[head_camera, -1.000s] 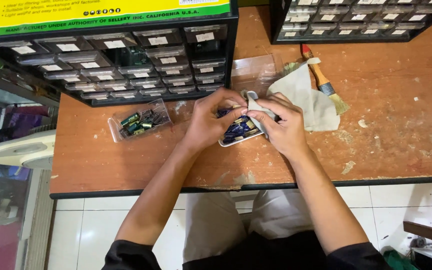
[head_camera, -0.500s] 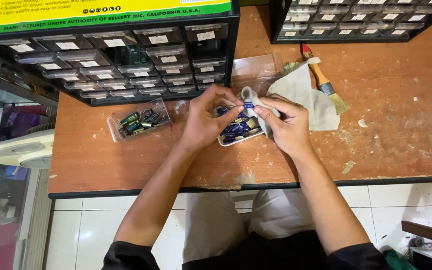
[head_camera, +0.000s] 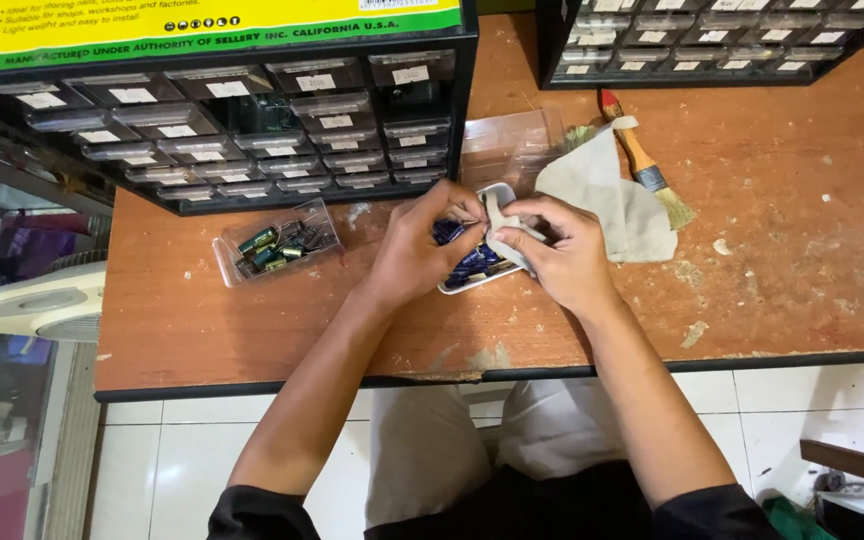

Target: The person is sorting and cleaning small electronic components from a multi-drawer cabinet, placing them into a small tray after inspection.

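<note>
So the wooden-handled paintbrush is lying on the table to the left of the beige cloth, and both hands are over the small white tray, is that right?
Not quite. In the head view the wooden-handled paintbrush lies to the right of the beige cloth, not the left, its bristles beside the cloth's edge. The rest holds: the left hand and right hand are both over the small white tray.

left hand (head_camera: 414,250): over white tray (head_camera: 472,283) of blue parts, fingers pinched
right hand (head_camera: 560,250): gripping pale cloth (head_camera: 607,195)
clear drawer (head_camera: 277,243): left of tray, mid-desk
brush (head_camera: 642,160): toward desk's back edge
</note>
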